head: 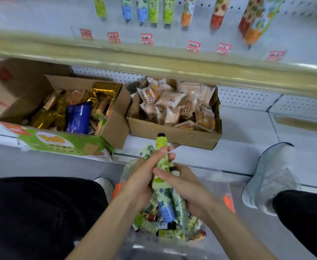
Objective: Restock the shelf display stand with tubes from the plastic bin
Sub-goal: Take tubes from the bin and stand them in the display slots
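Two cardboard boxes [114, 126] of snacks sit at the front edge of the lower shelf [247, 147]. Over the clear plastic bin [226, 184] the left hand [139, 179] curls its fingers round a green tube [162, 149] — cap up — while the right hand [189, 186] clasps a bundle of tubes [167, 205]. Above, the display stand [169, 40] holds hanging tubes [154, 12].

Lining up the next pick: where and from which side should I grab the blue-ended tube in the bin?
Pinch the blue-ended tube across its blue section, coming from above. It lies uppermost in the plastic bin with both long edges exposed there, while its far end disappears under the green tube held above.
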`<state>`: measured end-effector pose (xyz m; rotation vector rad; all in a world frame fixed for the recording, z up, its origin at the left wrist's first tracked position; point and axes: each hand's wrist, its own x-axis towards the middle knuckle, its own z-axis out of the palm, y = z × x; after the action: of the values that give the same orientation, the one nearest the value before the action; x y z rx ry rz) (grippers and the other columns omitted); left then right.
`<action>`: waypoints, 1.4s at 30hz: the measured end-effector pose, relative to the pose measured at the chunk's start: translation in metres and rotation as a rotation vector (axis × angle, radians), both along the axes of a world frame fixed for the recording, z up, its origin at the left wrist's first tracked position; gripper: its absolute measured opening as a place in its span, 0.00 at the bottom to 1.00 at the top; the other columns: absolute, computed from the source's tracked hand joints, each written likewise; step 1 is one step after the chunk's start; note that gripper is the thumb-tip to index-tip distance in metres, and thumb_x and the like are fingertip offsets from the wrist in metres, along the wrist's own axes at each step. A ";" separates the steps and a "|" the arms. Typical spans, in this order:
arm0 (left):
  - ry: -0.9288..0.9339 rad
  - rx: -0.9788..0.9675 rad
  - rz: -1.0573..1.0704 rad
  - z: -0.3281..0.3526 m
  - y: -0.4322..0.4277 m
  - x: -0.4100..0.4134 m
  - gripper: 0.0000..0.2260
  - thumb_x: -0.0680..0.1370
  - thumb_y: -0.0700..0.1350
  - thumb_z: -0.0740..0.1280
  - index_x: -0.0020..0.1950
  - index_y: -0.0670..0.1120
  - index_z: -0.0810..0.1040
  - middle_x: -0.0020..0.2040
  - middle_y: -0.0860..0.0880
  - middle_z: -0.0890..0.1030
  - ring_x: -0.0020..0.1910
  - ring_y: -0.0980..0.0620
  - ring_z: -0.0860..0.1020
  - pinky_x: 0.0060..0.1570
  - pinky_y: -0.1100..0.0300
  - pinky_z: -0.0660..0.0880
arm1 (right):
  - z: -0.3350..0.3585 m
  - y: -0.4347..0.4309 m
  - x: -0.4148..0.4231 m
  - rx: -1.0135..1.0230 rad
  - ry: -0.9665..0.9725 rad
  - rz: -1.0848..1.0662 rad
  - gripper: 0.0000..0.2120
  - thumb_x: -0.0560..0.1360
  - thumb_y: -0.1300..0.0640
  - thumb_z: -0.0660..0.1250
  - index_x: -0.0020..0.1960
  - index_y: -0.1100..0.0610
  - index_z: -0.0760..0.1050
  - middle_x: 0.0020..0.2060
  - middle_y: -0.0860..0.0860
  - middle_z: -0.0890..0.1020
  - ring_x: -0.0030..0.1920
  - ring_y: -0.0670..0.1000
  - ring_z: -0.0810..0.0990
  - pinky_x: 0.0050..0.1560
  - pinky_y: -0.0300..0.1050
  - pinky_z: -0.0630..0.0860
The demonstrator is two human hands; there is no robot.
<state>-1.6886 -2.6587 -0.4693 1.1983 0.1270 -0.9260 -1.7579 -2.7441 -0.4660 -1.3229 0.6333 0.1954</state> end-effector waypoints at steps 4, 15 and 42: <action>0.000 -0.084 0.236 0.010 -0.012 -0.009 0.10 0.77 0.48 0.66 0.50 0.42 0.82 0.38 0.48 0.82 0.31 0.56 0.80 0.28 0.65 0.75 | 0.011 0.000 -0.006 0.149 -0.007 -0.130 0.17 0.71 0.49 0.71 0.56 0.57 0.77 0.45 0.54 0.86 0.47 0.53 0.85 0.50 0.49 0.81; 0.121 -0.226 0.542 0.011 -0.024 -0.006 0.09 0.79 0.48 0.64 0.52 0.43 0.77 0.34 0.52 0.79 0.31 0.58 0.79 0.39 0.61 0.81 | 0.004 0.017 -0.029 0.509 -0.013 -0.443 0.22 0.66 0.60 0.74 0.59 0.63 0.77 0.50 0.61 0.84 0.49 0.61 0.84 0.44 0.51 0.80; -0.148 -0.018 -0.300 0.035 0.022 -0.012 0.14 0.78 0.48 0.63 0.62 0.47 0.78 0.56 0.48 0.84 0.55 0.48 0.82 0.56 0.50 0.78 | 0.051 -0.020 -0.003 0.082 -0.122 -0.407 0.19 0.65 0.65 0.77 0.54 0.59 0.78 0.44 0.56 0.86 0.45 0.57 0.85 0.52 0.56 0.80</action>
<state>-1.7006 -2.6365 -0.4347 1.2862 -0.1844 -1.0916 -1.7607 -2.7637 -0.4146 -1.0924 0.7675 -0.1879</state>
